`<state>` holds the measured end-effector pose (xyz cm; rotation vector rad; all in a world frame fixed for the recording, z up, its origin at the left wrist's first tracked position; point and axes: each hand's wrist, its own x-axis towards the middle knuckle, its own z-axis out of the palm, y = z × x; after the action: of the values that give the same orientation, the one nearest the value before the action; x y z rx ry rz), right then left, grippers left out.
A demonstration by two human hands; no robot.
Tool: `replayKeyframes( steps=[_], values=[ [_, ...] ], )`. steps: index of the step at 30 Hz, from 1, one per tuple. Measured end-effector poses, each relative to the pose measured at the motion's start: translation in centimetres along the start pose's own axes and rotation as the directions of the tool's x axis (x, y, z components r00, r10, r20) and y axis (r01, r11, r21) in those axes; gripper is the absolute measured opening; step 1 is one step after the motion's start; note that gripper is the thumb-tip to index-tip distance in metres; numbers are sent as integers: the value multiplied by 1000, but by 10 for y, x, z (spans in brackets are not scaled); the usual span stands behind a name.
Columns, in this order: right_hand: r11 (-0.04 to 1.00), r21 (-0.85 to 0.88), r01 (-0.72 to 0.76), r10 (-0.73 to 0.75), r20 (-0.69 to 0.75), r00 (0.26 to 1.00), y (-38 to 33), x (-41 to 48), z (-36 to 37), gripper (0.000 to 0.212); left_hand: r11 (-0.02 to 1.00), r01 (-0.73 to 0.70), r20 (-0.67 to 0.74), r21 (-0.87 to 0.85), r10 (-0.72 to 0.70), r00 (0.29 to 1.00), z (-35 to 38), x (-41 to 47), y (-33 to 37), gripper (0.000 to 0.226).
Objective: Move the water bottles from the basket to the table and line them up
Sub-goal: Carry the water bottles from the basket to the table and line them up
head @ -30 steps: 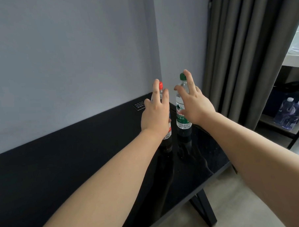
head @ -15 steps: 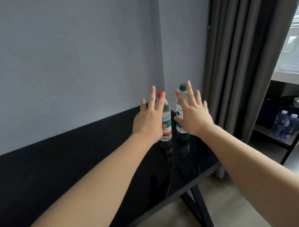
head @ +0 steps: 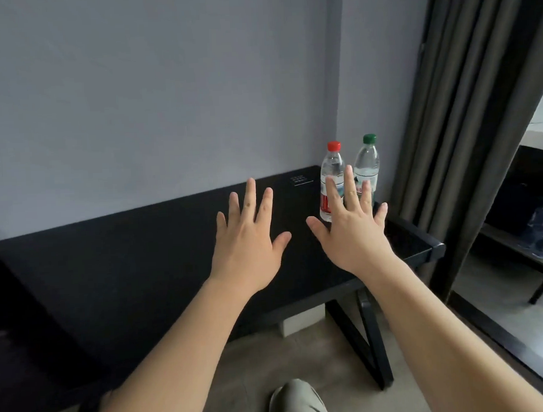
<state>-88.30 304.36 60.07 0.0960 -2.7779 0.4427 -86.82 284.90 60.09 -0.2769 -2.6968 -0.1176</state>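
Two clear water bottles stand upright side by side at the far right end of the black table (head: 142, 273): a red-capped bottle (head: 332, 169) with a red label and a green-capped bottle (head: 367, 161) to its right. My left hand (head: 250, 241) hovers over the table, fingers spread and straight, holding nothing. My right hand (head: 350, 230) is also spread flat, in front of the bottles and covering their lower parts; it grips neither. No basket is in view.
A grey wall runs behind the table and a dark curtain (head: 465, 119) hangs to the right. More water bottles (head: 542, 231) sit on a low shelf at far right. A small dark label plate (head: 300, 180) lies near the table's back edge. My knee (head: 299, 404) shows below.
Both hands have let go of the bottles and pulled back toward me with fingers spread. The view has backed away, so the two bottles now stand free at the table's right end.
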Motion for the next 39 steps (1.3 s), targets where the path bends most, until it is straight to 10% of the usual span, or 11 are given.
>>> replayKeyframes(
  steps=[14,28,39],
  values=[
    [993,13,117,-117,197,973,-97,-69,60,79,964,264,180,24,-264,948,-5,-118,-86,82],
    [986,-27,165,-141,391,909,-124,32,140,80,929,368,395,27,-348,850,60,-43,-160,85],
    [928,40,371,-342,490,802,-245,128,-17,79,881,441,497,171,-464,734,-144,35,-202,88]
  ],
)
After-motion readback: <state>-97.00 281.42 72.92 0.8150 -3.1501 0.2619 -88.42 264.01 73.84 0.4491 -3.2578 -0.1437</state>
